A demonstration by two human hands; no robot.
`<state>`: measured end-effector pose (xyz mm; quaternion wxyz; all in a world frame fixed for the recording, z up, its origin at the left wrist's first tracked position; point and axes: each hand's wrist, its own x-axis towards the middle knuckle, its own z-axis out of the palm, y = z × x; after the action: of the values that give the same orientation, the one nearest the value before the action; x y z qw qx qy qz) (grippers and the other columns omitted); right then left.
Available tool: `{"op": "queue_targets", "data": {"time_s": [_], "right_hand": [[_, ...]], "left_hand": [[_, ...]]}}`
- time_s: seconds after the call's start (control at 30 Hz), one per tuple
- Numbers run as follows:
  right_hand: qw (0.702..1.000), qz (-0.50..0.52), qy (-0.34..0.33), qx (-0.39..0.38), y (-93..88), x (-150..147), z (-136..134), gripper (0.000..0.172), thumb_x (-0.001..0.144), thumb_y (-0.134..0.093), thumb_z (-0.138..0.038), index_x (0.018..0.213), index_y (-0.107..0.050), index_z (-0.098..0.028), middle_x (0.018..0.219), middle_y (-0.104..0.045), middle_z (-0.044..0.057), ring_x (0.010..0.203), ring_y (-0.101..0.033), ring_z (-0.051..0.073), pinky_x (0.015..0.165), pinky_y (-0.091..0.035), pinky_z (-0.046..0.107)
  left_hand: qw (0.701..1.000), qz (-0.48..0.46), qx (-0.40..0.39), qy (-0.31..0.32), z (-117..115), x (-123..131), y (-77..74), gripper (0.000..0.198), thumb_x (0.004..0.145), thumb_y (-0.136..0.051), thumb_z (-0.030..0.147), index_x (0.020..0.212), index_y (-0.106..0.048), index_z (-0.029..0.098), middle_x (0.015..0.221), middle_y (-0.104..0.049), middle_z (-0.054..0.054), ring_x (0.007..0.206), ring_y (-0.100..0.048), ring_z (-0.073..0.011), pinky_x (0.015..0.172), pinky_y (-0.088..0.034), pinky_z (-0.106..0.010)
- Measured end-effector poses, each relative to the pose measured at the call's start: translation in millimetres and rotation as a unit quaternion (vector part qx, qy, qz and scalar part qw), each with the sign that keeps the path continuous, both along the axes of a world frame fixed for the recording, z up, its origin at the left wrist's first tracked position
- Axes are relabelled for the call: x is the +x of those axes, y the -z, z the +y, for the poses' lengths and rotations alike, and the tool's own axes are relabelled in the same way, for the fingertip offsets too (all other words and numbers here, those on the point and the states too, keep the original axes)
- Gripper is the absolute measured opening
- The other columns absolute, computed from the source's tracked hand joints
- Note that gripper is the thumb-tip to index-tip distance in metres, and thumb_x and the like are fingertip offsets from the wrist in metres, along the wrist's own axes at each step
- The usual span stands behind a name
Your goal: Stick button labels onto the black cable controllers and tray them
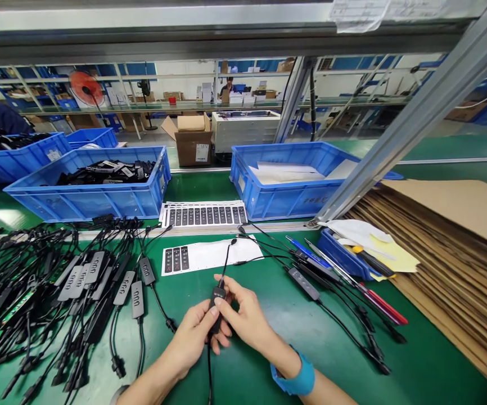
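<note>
The broad green surface (269, 292) fills the lower frame, and its crowding is what I mistrust most. At lower left spreads a tangled heap of black cables and grey-faced plastic controllers (94, 266); a trailing lead could snag there and drag neighbours along. At lower right, a looser group of black cabled controllers (305, 284) lies among pens; a careless elbow could scatter it. Near the frame's centre, a long white backing sheet (213, 257) carries three black labels (176, 260) at its left end. The upper cable (227, 258) of what I hold crosses over it, so a sudden swing could shove the sheet askew.

Smallest, just below centre, is the slim black oblong plastic controller (219, 293) itself, clamped between my left grip (197, 326) and right grip (241, 315), thumbs on its face, fingers curled round. Uneven thumb pressure could tilt it, or strain the cable ends. My thumbs cover much of that face, so a smudge or crooked part beneath could escape me.
</note>
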<state>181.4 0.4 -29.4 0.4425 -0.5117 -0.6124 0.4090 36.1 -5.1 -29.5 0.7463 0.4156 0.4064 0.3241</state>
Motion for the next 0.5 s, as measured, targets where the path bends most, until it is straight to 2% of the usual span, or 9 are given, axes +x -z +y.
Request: {"op": "queue_targets", "data": {"time_s": [0.1,0.2,0.23,0.3,0.33,0.4,0.5], "right_hand": [[0.999,-0.024,0.010,0.020,2.1,-3.7,-1.4,0.034,0.084,-0.055,-0.024,0.117,-0.061,-0.020,0.078,-0.067,0.000,0.070,-0.062,0.016,0.071,-0.051,0.027],[0.999,-0.047,0.011,0.013,0.7,1.1,5.1,0.037,0.089,-0.049,-0.026,0.124,-0.057,-0.019,0.082,-0.067,0.001,0.073,-0.062,0.016,0.071,-0.050,0.028],[0.998,-0.063,0.023,0.004,-1.7,7.1,9.2,0.039,0.090,-0.046,-0.027,0.128,-0.054,-0.018,0.083,-0.067,0.002,0.074,-0.062,0.017,0.072,-0.051,0.029],[0.991,-0.112,0.072,-0.012,-9.5,27.2,17.7,0.043,0.093,-0.039,-0.027,0.134,-0.048,-0.017,0.089,-0.067,0.005,0.081,-0.063,0.020,0.076,-0.051,0.033],[0.983,-0.147,0.106,-0.014,-14.5,40.6,21.2,0.045,0.094,-0.037,-0.027,0.137,-0.045,-0.015,0.095,-0.067,0.009,0.086,-0.064,0.023,0.079,-0.050,0.036],[0.953,-0.246,0.179,-0.005,-24.5,69.4,26.1,0.048,0.094,-0.040,-0.028,0.138,-0.043,-0.009,0.111,-0.064,0.018,0.101,-0.061,0.029,0.088,-0.048,0.042],[0.852,-0.428,0.303,0.011,-31.9,99.8,32.8,0.053,0.087,-0.053,-0.022,0.135,-0.045,0.000,0.119,-0.055,0.031,0.110,-0.054,0.041,0.093,-0.040,0.056]], "left_hand": [[1.000,0.015,0.019,0.010,2.7,0.3,2.8,0.047,0.077,-0.068,0.059,0.083,-0.063,0.013,0.068,-0.065,-0.003,0.051,-0.060,-0.0109,0.043,-0.044,-0.018],[0.997,0.051,0.021,0.053,8.4,-5.1,-0.2,0.052,0.079,-0.065,0.061,0.098,-0.067,0.012,0.081,-0.070,-0.008,0.066,-0.066,-0.0157,0.056,-0.053,-0.023],[0.994,0.078,0.046,0.067,11.5,-9.2,-2.0,0.054,0.080,-0.063,0.061,0.104,-0.067,0.013,0.086,-0.072,-0.010,0.073,-0.067,-0.0181,0.062,-0.054,-0.026],[0.973,0.166,0.146,0.069,19.7,-21.0,-4.8,0.053,0.082,-0.063,0.057,0.116,-0.066,0.016,0.099,-0.073,-0.012,0.088,-0.067,-0.0234,0.075,-0.056,-0.032],[0.950,0.225,0.210,0.058,24.4,-28.2,-5.2,0.050,0.082,-0.063,0.053,0.119,-0.065,0.019,0.107,-0.072,-0.013,0.097,-0.066,-0.0261,0.082,-0.055,-0.036],[0.876,0.357,0.323,0.032,34.1,-43.1,-2.7,0.046,0.084,-0.061,0.043,0.125,-0.062,0.021,0.125,-0.065,-0.014,0.116,-0.059,-0.0317,0.097,-0.048,-0.044],[0.744,0.523,0.415,0.019,44.8,-60.1,8.1,0.049,0.086,-0.056,0.033,0.131,-0.056,0.014,0.142,-0.051,-0.020,0.132,-0.046,-0.0379,0.107,-0.039,-0.054]]}}
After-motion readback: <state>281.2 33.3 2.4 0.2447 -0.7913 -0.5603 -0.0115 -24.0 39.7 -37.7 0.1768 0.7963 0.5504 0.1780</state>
